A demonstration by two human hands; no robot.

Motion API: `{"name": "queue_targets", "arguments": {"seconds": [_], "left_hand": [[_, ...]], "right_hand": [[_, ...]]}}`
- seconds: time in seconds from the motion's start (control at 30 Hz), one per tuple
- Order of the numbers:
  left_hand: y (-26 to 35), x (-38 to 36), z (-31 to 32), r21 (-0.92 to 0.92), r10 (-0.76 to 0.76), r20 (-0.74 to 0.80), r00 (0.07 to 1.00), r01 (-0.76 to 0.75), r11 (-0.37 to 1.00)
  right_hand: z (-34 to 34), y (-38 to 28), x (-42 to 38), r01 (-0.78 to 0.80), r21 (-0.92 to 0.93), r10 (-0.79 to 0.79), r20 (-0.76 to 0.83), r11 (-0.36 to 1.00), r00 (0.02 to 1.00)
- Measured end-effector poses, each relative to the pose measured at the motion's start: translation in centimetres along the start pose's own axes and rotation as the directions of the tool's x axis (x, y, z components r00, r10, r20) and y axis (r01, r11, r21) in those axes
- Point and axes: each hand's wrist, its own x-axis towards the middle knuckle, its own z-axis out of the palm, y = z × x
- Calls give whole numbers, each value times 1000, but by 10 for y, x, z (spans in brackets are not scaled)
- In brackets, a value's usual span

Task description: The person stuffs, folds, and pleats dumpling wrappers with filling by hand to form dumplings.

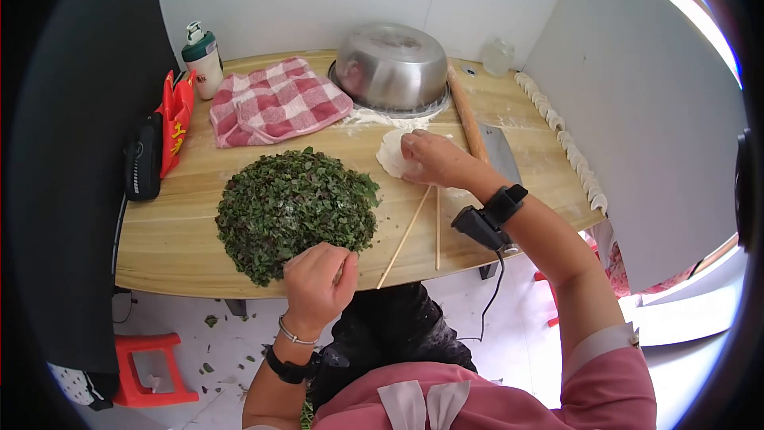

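Note:
My right hand (442, 161) has its fingers closed at the right side of a flat, round dough wrapper (390, 154) lying on the table. Two wooden chopsticks (407, 232) lie apart just below that hand, pointing toward me. At the near edge of a big heap of chopped dark green leaves (294, 203), my left hand (318, 279) is curled into a fist. Whatever it might hold is hidden inside the fingers.
Behind the wrapper sits an upturned metal basin (390, 72). A rolling pin (467, 115) and a cleaver (500, 155) lie right of it. Folded dumplings (569, 147) line the right edge. A checked cloth (274, 103), bottle (205, 64) and red packet (177, 123) stand left.

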Motion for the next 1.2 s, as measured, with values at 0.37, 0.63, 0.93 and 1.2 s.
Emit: {"name": "queue_targets", "arguments": {"seconds": [0.37,0.63,0.93,1.2], "left_hand": [[-2,1,3,-12,42,-45,998,-42,999],[1,2,-2,35,13,35,999,-14,999],[2,2,-1,29,4,38,999,-5,1000],[1,3,4,8,32,-25,999,-32,999]], "right_hand": [[-6,21,7,-98,279,57,152,955,987],[-10,35,9,-135,386,79,158,913,984],[-13,12,4,-143,361,99,136,921,986],[3,17,4,-62,168,65,-8,984,998]]}}
